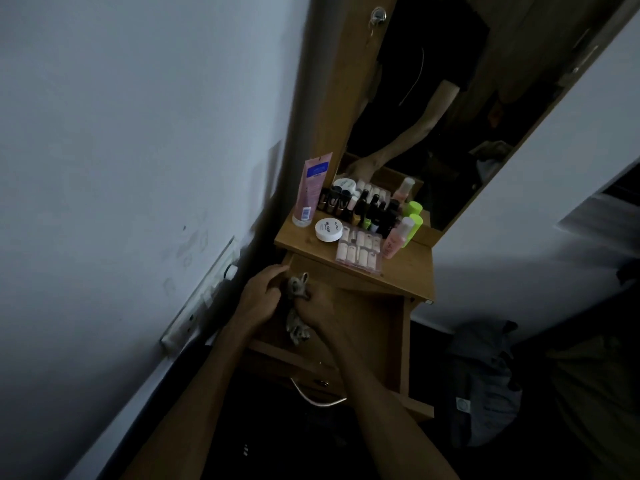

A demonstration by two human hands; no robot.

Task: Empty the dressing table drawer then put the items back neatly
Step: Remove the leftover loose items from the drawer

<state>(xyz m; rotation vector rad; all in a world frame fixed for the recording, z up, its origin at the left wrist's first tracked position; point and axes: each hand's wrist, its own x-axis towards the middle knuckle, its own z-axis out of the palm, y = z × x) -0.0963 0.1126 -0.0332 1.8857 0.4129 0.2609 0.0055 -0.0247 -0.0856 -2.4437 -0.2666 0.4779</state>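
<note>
**Drawer Open, Cloth Held in Both Hands**

Dim light covered the wooden dressing table [408,271] at frame centre, with a mirror [450,116] above. Its drawer [403,341] stood pulled out at lower centre. Both hands were inside it: the left hand [258,299] and right hand [318,311] each grasped a grey crumpled cloth [297,289]. On the tabletop stood a pink tube [311,188], a white jar [329,230], a nail-tip box [360,249] and small dark bottles [374,209].

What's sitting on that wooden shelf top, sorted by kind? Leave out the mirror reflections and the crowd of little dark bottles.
Pink tube: 1
White round jar: 1
Clear box of false nails: 1
Pink bottle: 1
Lime green bottle: 1
Total: 5
</note>
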